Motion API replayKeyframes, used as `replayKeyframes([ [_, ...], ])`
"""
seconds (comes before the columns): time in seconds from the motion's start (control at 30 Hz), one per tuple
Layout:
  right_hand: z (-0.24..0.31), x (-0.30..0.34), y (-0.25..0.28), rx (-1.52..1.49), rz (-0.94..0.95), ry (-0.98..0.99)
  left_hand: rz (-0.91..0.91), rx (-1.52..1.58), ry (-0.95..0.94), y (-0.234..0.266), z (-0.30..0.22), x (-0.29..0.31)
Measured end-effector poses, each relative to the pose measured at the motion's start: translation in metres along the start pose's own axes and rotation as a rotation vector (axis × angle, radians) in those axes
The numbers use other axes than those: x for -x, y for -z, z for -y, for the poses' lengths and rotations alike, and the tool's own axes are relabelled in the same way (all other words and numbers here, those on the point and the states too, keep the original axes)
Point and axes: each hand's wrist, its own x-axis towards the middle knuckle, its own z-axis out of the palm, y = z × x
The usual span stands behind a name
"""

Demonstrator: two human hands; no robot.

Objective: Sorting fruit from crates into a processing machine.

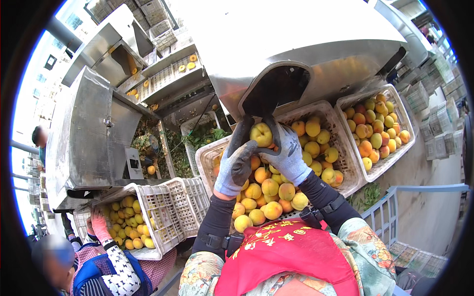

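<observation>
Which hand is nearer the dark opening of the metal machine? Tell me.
Right, narrowly. The right hand reaches up just below the dark opening, its fingertips near the rim. The left hand sits lower and to the left. Both grip one yellow peach.

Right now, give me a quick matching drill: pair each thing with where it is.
Things:
1. peach
2. full crate
3. metal chute opening
4. co-worker's pink glove

Places:
A. above both hands
B. lower left, on a crate of fruit
C. held between both gloved hands
D. far right

Pairs: 1-C, 2-D, 3-A, 4-B
</observation>
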Motion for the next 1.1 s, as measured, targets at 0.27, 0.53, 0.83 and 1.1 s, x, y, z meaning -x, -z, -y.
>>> replayKeyframes([
  [0.27,-0.051,-0.050,-0.030,0.381,-0.126,-0.042,0.063,-1.548,0.441,0.039,0.093,0.076],
  [0.53,-0.045,-0.049,-0.015,0.200,-0.172,0.010,0.103,-1.814,0.380,0.049,0.131,0.074],
  [0.83,-0.045,0.037,-0.137,0.162,0.412,-0.511,-0.279,-1.275,0.367,0.053,0.084,0.075],
  [1.1,-0.053,0.040,-0.101,0.061,0.443,-0.166,-0.438,0.350,0.315,0.076,0.058,0.079],
])
